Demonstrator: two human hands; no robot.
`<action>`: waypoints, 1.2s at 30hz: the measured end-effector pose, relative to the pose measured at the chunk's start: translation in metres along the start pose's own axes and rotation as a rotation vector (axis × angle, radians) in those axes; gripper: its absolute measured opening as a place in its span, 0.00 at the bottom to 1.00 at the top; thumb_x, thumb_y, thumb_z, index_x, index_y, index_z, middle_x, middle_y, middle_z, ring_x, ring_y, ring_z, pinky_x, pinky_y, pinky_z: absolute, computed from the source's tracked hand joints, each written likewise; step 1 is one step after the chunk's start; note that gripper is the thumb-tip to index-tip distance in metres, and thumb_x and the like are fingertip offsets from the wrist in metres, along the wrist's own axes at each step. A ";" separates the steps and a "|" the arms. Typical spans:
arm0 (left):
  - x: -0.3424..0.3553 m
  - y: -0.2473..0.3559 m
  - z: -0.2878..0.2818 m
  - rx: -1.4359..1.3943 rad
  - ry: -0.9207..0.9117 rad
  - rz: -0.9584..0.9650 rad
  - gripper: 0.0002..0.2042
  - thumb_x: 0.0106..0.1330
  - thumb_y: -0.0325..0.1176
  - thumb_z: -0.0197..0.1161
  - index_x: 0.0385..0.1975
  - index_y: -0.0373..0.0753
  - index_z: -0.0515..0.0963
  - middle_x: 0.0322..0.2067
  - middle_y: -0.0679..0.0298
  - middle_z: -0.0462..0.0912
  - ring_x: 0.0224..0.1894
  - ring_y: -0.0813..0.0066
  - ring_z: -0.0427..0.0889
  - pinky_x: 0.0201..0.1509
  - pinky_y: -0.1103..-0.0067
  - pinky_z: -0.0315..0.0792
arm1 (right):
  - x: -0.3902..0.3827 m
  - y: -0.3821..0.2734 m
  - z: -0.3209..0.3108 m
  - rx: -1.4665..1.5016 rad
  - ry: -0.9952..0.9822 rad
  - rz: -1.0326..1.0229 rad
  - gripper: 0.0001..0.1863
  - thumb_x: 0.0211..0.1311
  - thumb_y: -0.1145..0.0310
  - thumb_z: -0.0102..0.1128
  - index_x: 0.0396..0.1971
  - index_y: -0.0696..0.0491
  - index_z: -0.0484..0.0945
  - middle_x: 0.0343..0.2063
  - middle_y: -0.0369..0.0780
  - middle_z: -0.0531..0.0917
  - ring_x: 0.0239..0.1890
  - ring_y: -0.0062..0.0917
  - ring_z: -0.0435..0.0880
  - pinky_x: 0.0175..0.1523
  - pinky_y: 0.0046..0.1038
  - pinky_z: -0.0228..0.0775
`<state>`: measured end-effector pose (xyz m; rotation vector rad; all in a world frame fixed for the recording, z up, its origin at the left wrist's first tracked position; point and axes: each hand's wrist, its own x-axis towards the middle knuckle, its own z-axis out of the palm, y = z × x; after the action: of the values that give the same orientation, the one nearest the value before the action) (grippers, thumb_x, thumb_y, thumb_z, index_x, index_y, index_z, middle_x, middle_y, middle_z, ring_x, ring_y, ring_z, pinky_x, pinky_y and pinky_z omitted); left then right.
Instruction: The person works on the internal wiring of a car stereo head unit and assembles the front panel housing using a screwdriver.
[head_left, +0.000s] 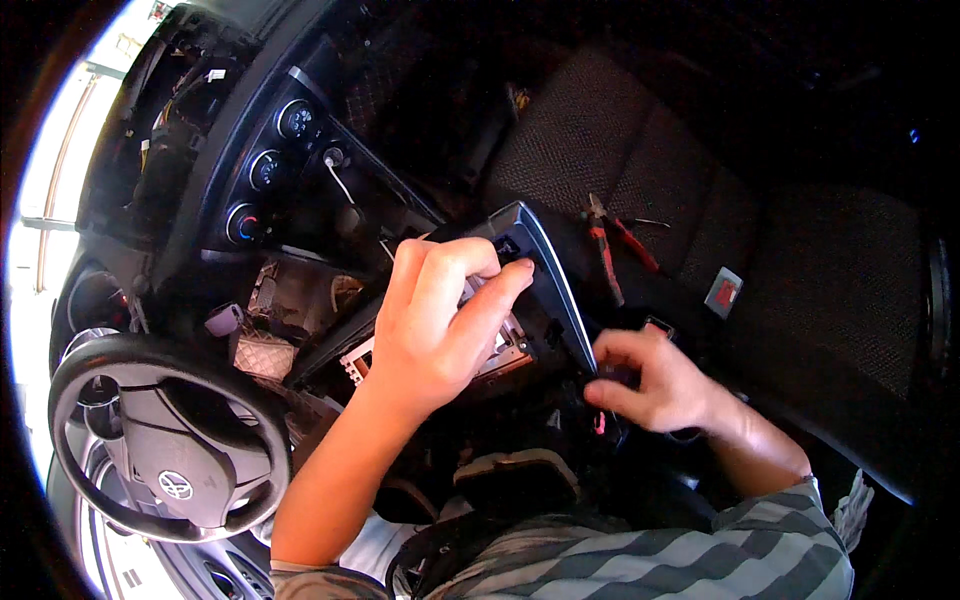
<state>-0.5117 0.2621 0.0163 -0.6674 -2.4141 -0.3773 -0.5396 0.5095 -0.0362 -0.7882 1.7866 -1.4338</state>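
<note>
In front of me is a black dashboard trim frame with a glossy curved edge, tilted on its side. A metal box-shaped unit with a slotted bracket, looking like a car stereo, sits against it, partly behind my left wrist. My left hand is closed at the frame's upper inner side, thumb and curled index finger close together; what they pinch is hidden. At the lower right corner, my right hand has its fingers and thumb wrapped round the frame's end. Something dark shows between those fingers.
Red-handled pliers lie on the dark fabric seat, near a small white and red packet. The steering wheel is at left. Climate knobs and a plugged-in white cable are on the dashboard beyond.
</note>
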 end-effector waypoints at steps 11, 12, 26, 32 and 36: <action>0.016 0.005 -0.003 -0.122 -0.019 -0.239 0.13 0.44 0.22 0.73 0.30 0.45 0.85 0.39 0.61 0.71 0.39 0.65 0.69 0.37 0.76 0.65 | -0.011 0.004 0.010 0.096 0.049 0.090 0.09 0.59 0.70 0.65 0.33 0.60 0.77 0.19 0.41 0.80 0.21 0.23 0.78 0.26 0.29 0.67; 0.018 0.006 -0.005 -0.133 -0.029 -0.261 0.12 0.43 0.22 0.73 0.30 0.45 0.85 0.40 0.61 0.72 0.40 0.65 0.70 0.38 0.75 0.65 | -0.010 0.002 0.008 0.046 0.059 0.066 0.10 0.59 0.69 0.65 0.34 0.60 0.77 0.20 0.41 0.80 0.21 0.22 0.78 0.27 0.28 0.67; 0.011 0.000 -0.002 -0.253 0.028 -0.275 0.12 0.41 0.23 0.72 0.29 0.43 0.84 0.45 0.58 0.76 0.45 0.57 0.74 0.45 0.70 0.69 | 0.044 -0.102 -0.038 -0.342 0.510 -0.724 0.24 0.64 0.52 0.60 0.44 0.62 0.78 0.32 0.40 0.73 0.30 0.18 0.72 0.32 0.19 0.67; 0.009 -0.001 0.000 -0.277 0.053 -0.249 0.11 0.43 0.24 0.72 0.29 0.41 0.83 0.45 0.57 0.76 0.44 0.56 0.74 0.45 0.69 0.70 | 0.054 -0.107 -0.031 -0.507 0.491 -0.732 0.25 0.61 0.54 0.64 0.44 0.63 0.77 0.33 0.43 0.77 0.33 0.24 0.80 0.37 0.27 0.81; 0.009 0.000 0.002 -0.285 0.055 -0.254 0.10 0.43 0.25 0.72 0.28 0.41 0.83 0.45 0.56 0.76 0.44 0.56 0.74 0.46 0.70 0.71 | 0.055 -0.105 -0.031 -0.521 0.525 -0.735 0.25 0.60 0.54 0.63 0.44 0.64 0.77 0.34 0.44 0.77 0.34 0.25 0.81 0.40 0.31 0.83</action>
<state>-0.5189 0.2664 0.0203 -0.4606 -2.4203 -0.8456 -0.5927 0.4610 0.0632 -1.5708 2.4787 -1.7550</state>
